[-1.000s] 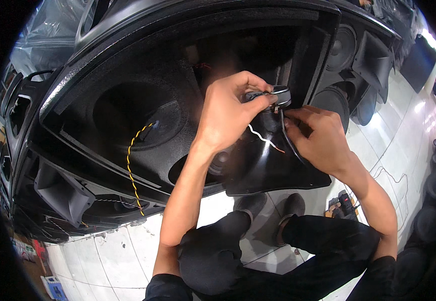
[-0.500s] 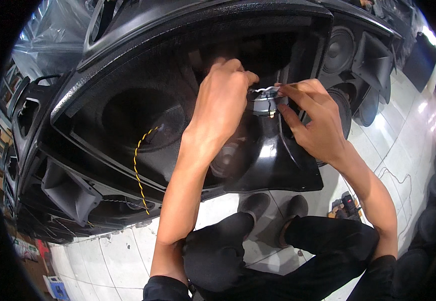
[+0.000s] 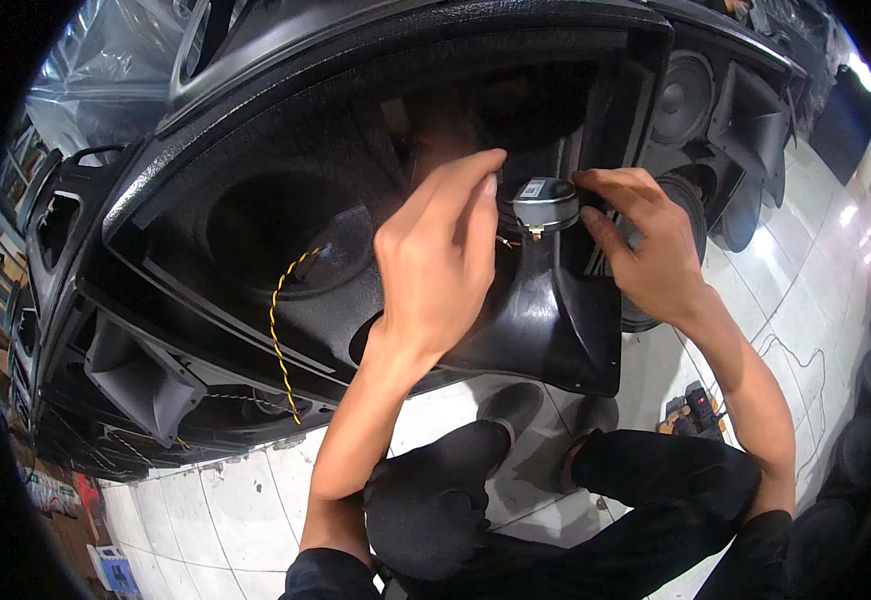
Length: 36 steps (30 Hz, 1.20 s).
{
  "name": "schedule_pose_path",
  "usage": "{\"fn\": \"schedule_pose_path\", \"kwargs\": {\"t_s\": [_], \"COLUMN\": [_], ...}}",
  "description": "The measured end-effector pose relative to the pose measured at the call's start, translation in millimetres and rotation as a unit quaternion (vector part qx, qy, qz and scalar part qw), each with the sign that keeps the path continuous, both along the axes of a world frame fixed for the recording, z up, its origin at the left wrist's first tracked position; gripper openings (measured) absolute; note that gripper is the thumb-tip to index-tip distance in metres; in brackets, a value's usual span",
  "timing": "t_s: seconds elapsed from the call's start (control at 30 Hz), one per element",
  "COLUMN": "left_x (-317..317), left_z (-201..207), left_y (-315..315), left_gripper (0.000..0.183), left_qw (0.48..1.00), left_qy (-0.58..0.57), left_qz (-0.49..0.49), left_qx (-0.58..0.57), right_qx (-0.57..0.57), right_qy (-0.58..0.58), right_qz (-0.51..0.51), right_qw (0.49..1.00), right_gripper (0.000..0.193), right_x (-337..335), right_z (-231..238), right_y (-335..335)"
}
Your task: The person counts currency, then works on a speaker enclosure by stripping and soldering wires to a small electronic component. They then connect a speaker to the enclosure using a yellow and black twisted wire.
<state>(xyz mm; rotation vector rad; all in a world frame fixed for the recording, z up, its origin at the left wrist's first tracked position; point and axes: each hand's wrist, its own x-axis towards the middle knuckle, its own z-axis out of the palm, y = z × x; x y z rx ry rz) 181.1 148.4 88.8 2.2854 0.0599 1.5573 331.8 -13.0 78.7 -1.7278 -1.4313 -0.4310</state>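
Note:
A black speaker horn (image 3: 545, 310) stands between my knees and the speaker cabinet, its wide mouth toward me. On its narrow end sits a round silver-and-black compression driver (image 3: 545, 212) with a small label on top and a brass-coloured terminal at its near side. My left hand (image 3: 435, 255) is left of the driver, fingers stretched out and holding nothing. Thin wire ends (image 3: 505, 243) show beside its fingers. At the driver's right edge is my right hand (image 3: 655, 235), thumb and forefinger apart; whether the tips touch the driver, I cannot tell.
The large black speaker cabinet (image 3: 180, 215) has a round opening with a yellow-and-black twisted wire (image 3: 275, 330) hanging out. More cabinets with cones and horns (image 3: 145, 380) stand on both sides. A black power tool (image 3: 697, 410) rests on the white tiled floor (image 3: 255, 500).
My right hand has let go of the white wire. My left hand has come down and opened out beside the driver. The horn with its driver has turned and shifted slightly.

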Motion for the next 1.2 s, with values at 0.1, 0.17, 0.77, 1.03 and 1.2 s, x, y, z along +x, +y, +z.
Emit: {"fn": "schedule_pose_path", "kwargs": {"t_s": [0.1, 0.17, 0.77, 1.03, 1.2], "left_x": [-25.2, -41.9, 2.4, 4.7, 4.0], "left_z": [-3.9, -6.9, -54.2, -44.4, -43.0], "left_y": [-2.0, -5.3, -5.8, 5.8, 8.6], "left_gripper": [0.019, 0.02, 0.047, 0.045, 0.044], "left_qw": [0.999, 0.999, 1.0, 0.996, 0.99], "left_qy": [-0.039, -0.049, 0.023, 0.063, 0.071], "left_qz": [0.008, -0.011, 0.005, -0.005, 0.004], "left_qx": [0.036, -0.003, -0.007, 0.068, 0.119], "right_qx": [0.026, 0.033, -0.007, 0.003, -0.002], "right_qy": [0.014, 0.011, -0.195, -0.131, -0.017], "right_qz": [-0.005, -0.01, 0.022, 0.058, 0.064], "right_qw": [1.0, 0.999, 0.981, 0.99, 0.998], "right_gripper": [0.027, 0.025, 0.042, 0.036, 0.041], "right_x": [0.2, 2.2, -4.5, -4.0, -8.7], "right_z": [0.1, 1.1, -6.6, -7.5, -6.0], "right_y": [-8.1, -12.5, 16.2, 20.6, 19.8]}}
